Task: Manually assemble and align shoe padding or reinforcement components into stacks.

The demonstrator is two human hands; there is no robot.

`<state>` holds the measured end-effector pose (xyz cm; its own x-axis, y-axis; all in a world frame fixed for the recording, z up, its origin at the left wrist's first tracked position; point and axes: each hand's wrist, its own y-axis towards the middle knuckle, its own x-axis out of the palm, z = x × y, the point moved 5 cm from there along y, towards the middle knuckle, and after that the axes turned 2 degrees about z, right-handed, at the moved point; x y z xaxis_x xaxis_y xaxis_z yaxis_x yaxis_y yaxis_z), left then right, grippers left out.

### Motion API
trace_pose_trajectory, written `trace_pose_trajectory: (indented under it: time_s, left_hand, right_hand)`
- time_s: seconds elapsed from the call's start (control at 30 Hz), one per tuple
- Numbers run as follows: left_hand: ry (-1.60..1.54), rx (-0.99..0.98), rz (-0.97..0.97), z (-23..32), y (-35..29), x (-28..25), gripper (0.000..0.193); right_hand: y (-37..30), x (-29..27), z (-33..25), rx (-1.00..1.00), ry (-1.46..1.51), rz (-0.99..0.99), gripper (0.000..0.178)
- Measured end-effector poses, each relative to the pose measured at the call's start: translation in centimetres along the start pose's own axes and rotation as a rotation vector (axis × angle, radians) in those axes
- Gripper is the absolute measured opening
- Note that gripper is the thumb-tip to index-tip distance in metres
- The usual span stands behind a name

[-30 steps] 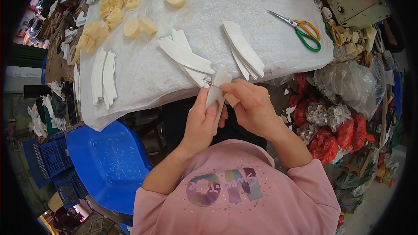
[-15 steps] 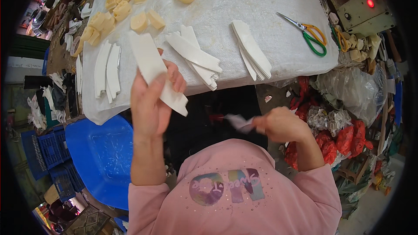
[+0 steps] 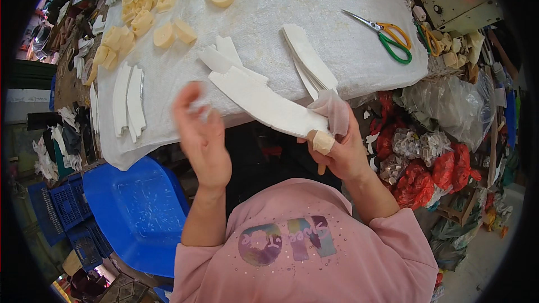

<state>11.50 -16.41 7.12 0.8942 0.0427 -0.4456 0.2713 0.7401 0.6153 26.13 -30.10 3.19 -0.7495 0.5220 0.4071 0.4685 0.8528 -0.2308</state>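
Observation:
My right hand (image 3: 351, 148) grips the near end of a curved white strip (image 3: 264, 104) that looks like foam or padded fabric. A thin, see-through whitish cloth (image 3: 332, 111) is bunched in the same hand, over the strip's end. Tan tape (image 3: 321, 142) wraps the thumb. My left hand (image 3: 205, 143), slightly blurred, is held off the table's front edge with fingers apart and nothing in it. Behind the held strip, more white strips (image 3: 225, 50) lie crossed, partly hidden. Another stack of white strips (image 3: 309, 53) rests just beyond my right hand.
Several cream-coloured blocks (image 3: 143, 21) and a pair of white strips (image 3: 128, 101) occupy the left of the white-covered table (image 3: 252, 8). Scissors (image 3: 387, 36) lie at the right. A blue chair (image 3: 135, 213) stands lower left; red plastic bags (image 3: 415, 182) are on the right.
The white strip has passed from my left hand to my right and now points toward the far left. My left hand is emptied and opened. The right hand has risen to the table edge.

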Motion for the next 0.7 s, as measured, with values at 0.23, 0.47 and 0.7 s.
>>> trace_pose_trajectory:
  time_s: [0.23, 0.47, 0.7]
  left_hand:
    - [-0.952, -0.637, -0.463, -1.0, -1.9, 3.3, 0.042]
    - [-0.574, -0.294, -0.691, 1.9, -2.9, 3.5, 0.035]
    - [-0.891, -0.549, -0.763, 0.7, -5.6, 4.8, 0.038]
  right_hand:
    - [0.1, 1.5, -1.2, -0.461, -0.962, -0.143, 0.028]
    - [0.5, 4.0, -3.2, -0.660, -1.167, -0.160, 0.032]
    - [1.2, 3.1, -2.5, -0.559, -0.836, -0.137, 0.022]
